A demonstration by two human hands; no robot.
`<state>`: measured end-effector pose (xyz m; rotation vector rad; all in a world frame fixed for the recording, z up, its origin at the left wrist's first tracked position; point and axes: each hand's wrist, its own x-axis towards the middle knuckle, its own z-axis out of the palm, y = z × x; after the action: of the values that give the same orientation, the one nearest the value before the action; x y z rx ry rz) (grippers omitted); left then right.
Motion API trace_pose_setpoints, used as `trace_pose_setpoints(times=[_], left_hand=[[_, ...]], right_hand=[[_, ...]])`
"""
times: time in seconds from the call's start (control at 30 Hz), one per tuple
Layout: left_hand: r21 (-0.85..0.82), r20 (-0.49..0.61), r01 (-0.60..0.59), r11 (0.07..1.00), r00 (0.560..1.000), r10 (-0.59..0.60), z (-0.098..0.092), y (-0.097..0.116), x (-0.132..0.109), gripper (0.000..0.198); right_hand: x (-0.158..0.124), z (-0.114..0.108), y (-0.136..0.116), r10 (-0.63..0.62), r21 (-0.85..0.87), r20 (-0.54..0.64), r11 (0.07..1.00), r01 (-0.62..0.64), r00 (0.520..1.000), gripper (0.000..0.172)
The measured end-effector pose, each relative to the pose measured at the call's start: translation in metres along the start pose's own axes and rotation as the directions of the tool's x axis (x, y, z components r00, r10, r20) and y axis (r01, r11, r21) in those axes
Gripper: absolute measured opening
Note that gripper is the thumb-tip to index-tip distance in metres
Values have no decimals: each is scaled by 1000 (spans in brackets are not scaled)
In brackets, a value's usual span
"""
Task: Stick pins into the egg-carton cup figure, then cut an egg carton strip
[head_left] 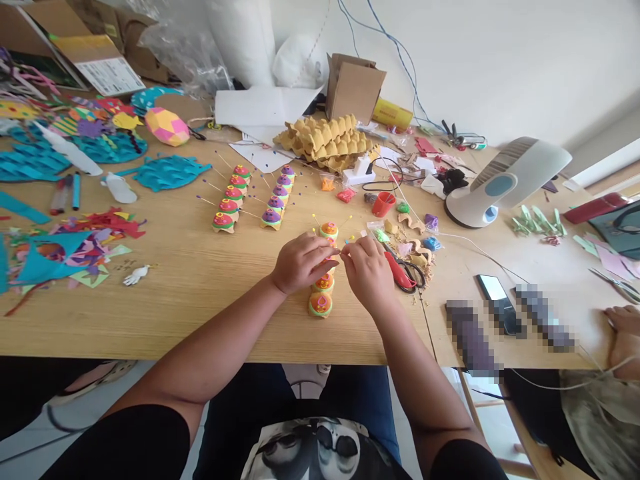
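Note:
An egg-carton caterpillar (321, 304) with orange clay tops, green edging and pink details lies lengthwise before me. Yellow-tipped feelers stick out at its far end. My left hand (306, 262) is over its middle humps from the left, fingers pressed together. From the right, my right hand (369, 272) meets it with fingers in a pinch. Whatever lies between the fingertips is too small or hidden to make out. Beyond stand a red caterpillar (231, 205) and a purple caterpillar (277, 201), both with dark-tipped feelers.
Bags of coloured clay, a red cup (383, 204) and red-handled scissors (400, 270) lie to the right. A white fan (505, 183) and a phone (500, 303) are further right. Egg cartons (325, 140) sit behind; paper scraps (107, 243) cover the left. Another person's hand (623, 320) rests at the right edge.

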<state>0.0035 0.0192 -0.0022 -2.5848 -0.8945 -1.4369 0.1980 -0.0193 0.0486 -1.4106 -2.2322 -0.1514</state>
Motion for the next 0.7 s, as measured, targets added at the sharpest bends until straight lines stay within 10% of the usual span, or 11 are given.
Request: trace_pose_setpoints(times=[0.7], left_hand=[[-348,1,287,893,952,-306,4,6,5,12]], right_hand=[[-11,40,14,55,385,-161,923,11,985,18]])
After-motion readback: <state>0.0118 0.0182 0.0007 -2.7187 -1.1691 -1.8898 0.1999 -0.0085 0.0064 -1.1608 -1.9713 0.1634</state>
